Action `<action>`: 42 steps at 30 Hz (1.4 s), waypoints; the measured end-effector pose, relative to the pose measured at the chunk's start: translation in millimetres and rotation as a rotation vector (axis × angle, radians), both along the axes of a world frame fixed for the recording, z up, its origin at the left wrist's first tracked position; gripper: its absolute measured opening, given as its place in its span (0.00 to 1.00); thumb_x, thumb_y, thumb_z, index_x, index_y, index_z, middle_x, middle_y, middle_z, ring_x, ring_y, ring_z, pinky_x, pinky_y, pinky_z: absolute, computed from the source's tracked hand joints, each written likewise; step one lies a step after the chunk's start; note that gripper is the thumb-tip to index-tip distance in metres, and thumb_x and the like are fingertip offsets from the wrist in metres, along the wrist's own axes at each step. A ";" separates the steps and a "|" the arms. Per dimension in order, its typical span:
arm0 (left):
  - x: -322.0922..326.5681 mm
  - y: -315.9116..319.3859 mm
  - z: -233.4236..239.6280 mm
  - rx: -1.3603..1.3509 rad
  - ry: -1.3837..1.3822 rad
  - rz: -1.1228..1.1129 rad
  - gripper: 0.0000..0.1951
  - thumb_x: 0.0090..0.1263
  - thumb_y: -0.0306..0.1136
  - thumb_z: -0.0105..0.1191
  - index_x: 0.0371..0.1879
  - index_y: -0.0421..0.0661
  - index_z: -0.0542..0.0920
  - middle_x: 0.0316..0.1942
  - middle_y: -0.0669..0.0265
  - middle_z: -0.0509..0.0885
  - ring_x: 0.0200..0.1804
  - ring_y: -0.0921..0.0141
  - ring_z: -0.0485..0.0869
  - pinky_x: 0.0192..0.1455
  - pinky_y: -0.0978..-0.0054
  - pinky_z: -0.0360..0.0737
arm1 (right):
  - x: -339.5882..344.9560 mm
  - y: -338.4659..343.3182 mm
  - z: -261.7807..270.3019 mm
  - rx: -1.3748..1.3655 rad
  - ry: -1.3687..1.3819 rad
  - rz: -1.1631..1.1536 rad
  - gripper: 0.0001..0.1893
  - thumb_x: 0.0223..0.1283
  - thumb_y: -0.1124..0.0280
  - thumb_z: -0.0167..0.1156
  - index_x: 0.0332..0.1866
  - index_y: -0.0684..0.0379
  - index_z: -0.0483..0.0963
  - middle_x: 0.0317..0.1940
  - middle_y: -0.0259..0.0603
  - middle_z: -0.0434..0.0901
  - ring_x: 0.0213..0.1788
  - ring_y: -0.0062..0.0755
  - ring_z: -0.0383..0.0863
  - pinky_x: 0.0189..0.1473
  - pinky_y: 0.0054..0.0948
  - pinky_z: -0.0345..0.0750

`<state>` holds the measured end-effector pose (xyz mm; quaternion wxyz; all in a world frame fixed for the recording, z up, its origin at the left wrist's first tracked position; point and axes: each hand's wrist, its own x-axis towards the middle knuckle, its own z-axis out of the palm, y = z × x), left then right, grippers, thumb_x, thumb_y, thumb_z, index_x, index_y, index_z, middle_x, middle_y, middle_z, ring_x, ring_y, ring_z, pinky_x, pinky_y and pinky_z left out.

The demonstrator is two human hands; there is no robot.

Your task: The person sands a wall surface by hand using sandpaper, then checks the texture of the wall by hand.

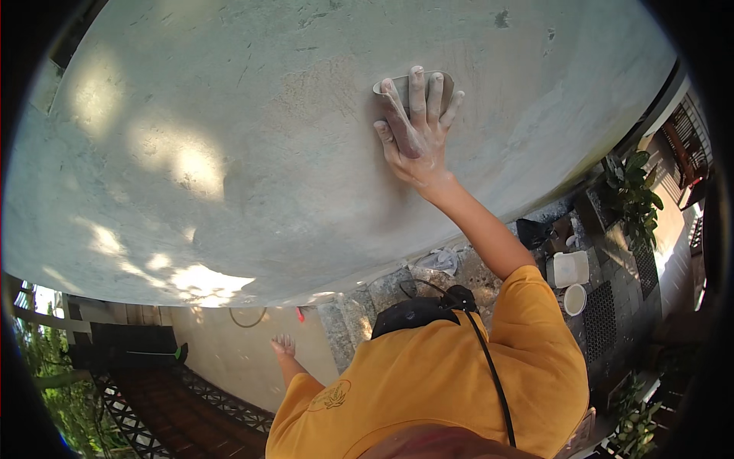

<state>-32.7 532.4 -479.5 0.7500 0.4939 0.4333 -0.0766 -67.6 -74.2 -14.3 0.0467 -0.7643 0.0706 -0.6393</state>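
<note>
My right hand (429, 135), coated in pale dust, presses flat against a grey-green plastered wall (321, 189) with its fingers spread. Under the fingers lies a bent sheet of what looks like sandpaper (398, 117). One brown flap of it curls up over the index finger towards the palm, and its grey side shows between the fingertips. Rough patches, scratches and small pits mark the plaster around the hand. Lower down, away from the wall, my left hand (284, 345) hangs with its dusty fingers apart and holds nothing.
Rough stone blocks (393, 291) run along the wall's foot, with a crumpled plastic bag (441, 261) on them. To the right stand a white rectangular tub (570, 268), a round white container (575, 300), a black bag (533, 232) and a leafy plant (636, 195). A dark latticed walkway (189, 410) lies lower left.
</note>
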 end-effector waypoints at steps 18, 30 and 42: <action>18.1 2.8 -0.2 -0.003 -0.028 0.082 0.33 0.69 0.59 0.32 0.73 0.64 0.50 0.74 0.67 0.55 0.72 0.59 0.58 0.69 0.52 0.58 | 15.8 -28.0 -52.1 -0.023 0.141 -0.087 0.24 0.66 0.53 0.49 0.67 0.43 0.68 0.73 0.42 0.55 0.76 0.48 0.43 0.72 0.60 0.28; 93.1 13.5 54.1 -0.050 -0.243 0.219 0.38 0.67 0.66 0.32 0.74 0.69 0.41 0.76 0.69 0.49 0.74 0.59 0.55 0.73 0.55 0.52 | 9.7 -10.1 -33.6 -0.145 -0.018 -0.054 0.22 0.66 0.53 0.49 0.65 0.39 0.70 0.72 0.40 0.58 0.75 0.44 0.50 0.72 0.58 0.32; 51.9 -84.0 57.7 0.695 -0.482 0.215 0.28 0.76 0.44 0.35 0.68 0.37 0.60 0.71 0.51 0.57 0.69 0.56 0.63 0.70 0.63 0.62 | 8.5 22.5 -30.9 -0.139 0.140 -0.060 0.29 0.63 0.52 0.54 0.70 0.36 0.61 0.75 0.40 0.49 0.78 0.42 0.37 0.71 0.58 0.24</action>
